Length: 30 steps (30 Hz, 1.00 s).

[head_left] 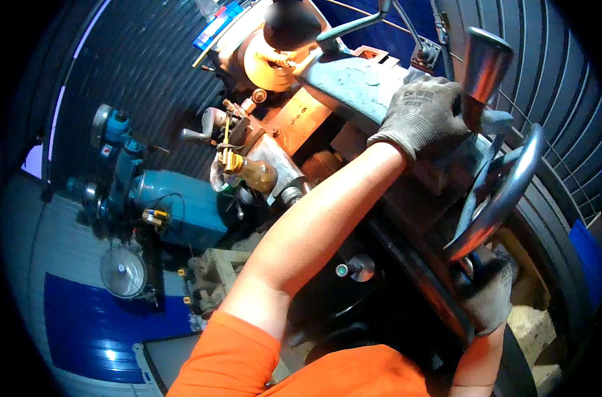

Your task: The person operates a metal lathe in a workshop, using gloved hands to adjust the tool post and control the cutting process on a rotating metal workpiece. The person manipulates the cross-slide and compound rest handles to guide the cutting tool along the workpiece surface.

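Note:
My left hand point(428, 112), in a grey work glove, lies over the end of a worn light-blue machine casting point(354, 83). Its fingers curl down out of sight, and what they close around is hidden. Right beside it rises a tapered metal crank handle point(487, 69). Below that is a shiny metal handwheel point(518, 185), seen at a slant. At the wheel's lower edge my right hand point(491, 298), gloved too, has its fingers closed around the rim, partly in shadow.
A bent metal lever point(357, 28) stands above the casting. Left of my forearm is a carriage with a small amber container point(258, 175). A blue-green machine point(178, 208) and a round fan-like guard point(123, 271) stand farther left. Corrugated wall point(545, 79) runs along the right.

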Tool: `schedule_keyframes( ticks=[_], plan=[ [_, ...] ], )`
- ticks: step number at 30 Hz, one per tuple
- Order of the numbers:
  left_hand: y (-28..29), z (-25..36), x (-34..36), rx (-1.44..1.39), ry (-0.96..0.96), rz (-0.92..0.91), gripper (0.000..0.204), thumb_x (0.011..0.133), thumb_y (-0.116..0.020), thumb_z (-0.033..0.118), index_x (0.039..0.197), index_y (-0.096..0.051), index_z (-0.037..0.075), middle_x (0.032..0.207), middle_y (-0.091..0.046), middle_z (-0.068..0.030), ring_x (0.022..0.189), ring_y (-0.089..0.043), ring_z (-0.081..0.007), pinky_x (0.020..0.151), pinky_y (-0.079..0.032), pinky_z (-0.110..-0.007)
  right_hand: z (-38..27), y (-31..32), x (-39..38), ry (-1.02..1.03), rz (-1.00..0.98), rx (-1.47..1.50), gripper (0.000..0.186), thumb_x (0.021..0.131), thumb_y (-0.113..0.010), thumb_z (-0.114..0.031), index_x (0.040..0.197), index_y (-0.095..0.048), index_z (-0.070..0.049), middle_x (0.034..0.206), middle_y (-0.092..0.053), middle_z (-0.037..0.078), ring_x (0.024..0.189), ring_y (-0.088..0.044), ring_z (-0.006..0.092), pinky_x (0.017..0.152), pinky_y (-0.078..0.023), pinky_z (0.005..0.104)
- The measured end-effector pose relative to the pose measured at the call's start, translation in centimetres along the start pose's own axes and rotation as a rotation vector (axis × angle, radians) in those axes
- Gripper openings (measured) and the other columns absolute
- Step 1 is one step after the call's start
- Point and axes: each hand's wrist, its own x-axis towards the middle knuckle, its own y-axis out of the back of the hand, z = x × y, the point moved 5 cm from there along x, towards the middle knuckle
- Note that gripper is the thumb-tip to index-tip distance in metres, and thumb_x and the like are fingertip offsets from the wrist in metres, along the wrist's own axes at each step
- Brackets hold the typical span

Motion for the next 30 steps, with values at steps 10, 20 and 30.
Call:
schedule_keyframes(
  ticks=[10, 20, 30],
  plan=[
    [0.2, -0.1, -0.2, -0.036, -0.051, 0.127, 0.043, 0.077, -0.068, 0.048, 0.096, -0.071, 0.009, 0.101, -0.068, -0.0195, 0.1, -0.064, -0.0371, 0.09, -0.049, -0.046, 1.7, -0.9, -0.7, -0.007, -0.009, -0.094, 0.017, 0.08, -0.067, -0.009, 0.096, -0.07, -0.002, 0.087, -0.069, 0.022, 0.083, -0.068, 0.0395, 0.073, -0.052, 0.0393],
    [8.3, 1.4, -14.8, -0.269, -0.232, 0.446, 0.023, 0.089, -0.069, 0.019, 0.109, -0.068, 0.007, 0.116, -0.066, -0.0151, 0.114, -0.062, -0.032, 0.097, -0.048, -0.039, 0.2, -0.3, -0.5, 0.011, 0.07, -0.17, 0.019, 0.083, -0.069, -0.016, 0.098, -0.069, -0.004, 0.083, -0.068, 0.023, 0.08, -0.067, 0.0411, 0.067, -0.052, 0.0432],
    [9.2, -6.1, -32.5, -0.324, 0.146, 0.345, 0.021, 0.088, -0.063, 0.015, 0.102, -0.069, 0.0, 0.111, -0.067, -0.0203, 0.11, -0.064, -0.0374, 0.099, -0.048, -0.048, 4.6, -1.5, -3.7, -0.269, 0.152, 0.265, 0.028, 0.085, -0.07, -0.004, 0.112, -0.068, 0.0, 0.106, -0.071, 0.01, 0.097, -0.066, 0.0186, 0.085, -0.051, 0.0346]
  ],
)
